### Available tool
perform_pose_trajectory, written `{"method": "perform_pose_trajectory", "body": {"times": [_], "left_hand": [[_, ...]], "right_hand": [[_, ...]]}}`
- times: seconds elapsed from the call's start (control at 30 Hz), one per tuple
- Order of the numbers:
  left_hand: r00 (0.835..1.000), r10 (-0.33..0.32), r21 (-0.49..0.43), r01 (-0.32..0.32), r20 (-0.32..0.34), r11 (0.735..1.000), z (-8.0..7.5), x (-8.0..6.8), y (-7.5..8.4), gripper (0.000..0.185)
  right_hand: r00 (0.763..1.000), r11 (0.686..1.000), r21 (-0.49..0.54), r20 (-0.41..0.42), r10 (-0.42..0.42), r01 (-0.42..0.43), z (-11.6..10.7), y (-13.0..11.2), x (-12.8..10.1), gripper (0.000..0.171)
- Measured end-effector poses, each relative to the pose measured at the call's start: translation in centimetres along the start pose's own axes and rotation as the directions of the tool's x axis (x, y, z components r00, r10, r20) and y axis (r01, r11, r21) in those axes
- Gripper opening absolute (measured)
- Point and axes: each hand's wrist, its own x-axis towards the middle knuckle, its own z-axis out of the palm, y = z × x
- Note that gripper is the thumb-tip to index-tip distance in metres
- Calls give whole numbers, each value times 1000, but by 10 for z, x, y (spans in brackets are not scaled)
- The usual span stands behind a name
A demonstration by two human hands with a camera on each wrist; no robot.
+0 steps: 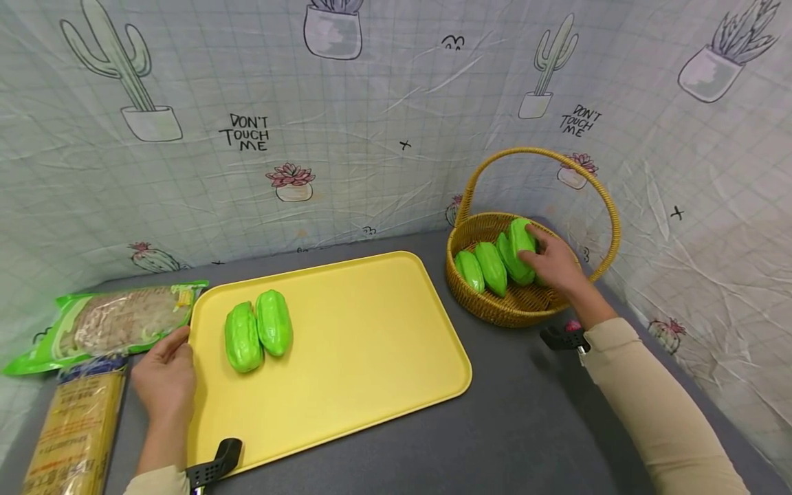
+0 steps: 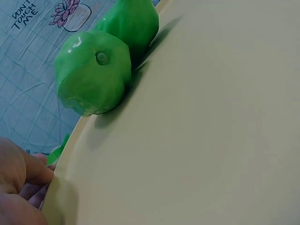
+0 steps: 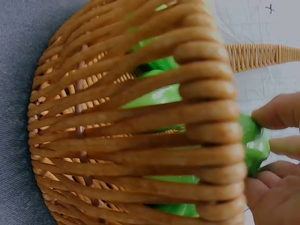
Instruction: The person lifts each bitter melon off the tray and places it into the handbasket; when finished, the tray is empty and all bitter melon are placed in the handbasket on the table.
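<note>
Two green chayote-like gourds (image 1: 256, 330) lie side by side on the left part of a yellow tray (image 1: 371, 344); the left wrist view shows them (image 2: 93, 70) close up on the tray surface (image 2: 211, 140). My left hand (image 1: 163, 375) rests against the tray's left edge, fingers fairly straight. A wicker basket (image 1: 495, 309) with a hoop handle holds several more green gourds (image 1: 491, 268). My right hand (image 1: 553, 265) reaches into the basket and grips one gourd (image 1: 520, 240); the right wrist view shows the fingers (image 3: 276, 112) curled round this gourd (image 3: 253, 140) behind the basket wall (image 3: 140, 126).
A green packet of food (image 1: 117, 320) and a yellow packet of noodles (image 1: 77, 430) lie left of the tray. A cactus-print cloth (image 1: 371, 124) walls the back and sides. The dark grey tabletop (image 1: 526, 426) shows between tray and basket.
</note>
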Motion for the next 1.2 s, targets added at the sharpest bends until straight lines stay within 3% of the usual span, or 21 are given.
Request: {"method": "perform_pose_trajectory", "body": {"times": [0.13, 0.37, 0.73, 0.97, 1.2], "left_hand": [[1000, -2, -4, 2, 1, 1000, -1, -1, 0, 36], [1000, 7, -8, -7, -7, 1000, 0, -2, 1, 36], [1000, 6, 15, -6, 8, 1000, 1, -2, 2, 38], [1000, 11, -26, -12, -11, 1000, 1, -2, 0, 36], [1000, 10, -72, -10, -4, 997, 0, -1, 0, 36]], "right_hand": [[1000, 999, -52, -29, 1, -2, 2, 2, 2, 68], [1000, 997, -74, 0, 29, -28, 5, 4, 2, 67], [999, 999, -34, 4, 36, -36, 2, -1, -4, 66], [999, 997, -83, -48, -3, -1, -1, -4, -9, 65], [993, 994, -46, -72, -98, 95, 6, -11, -19, 62]]}}
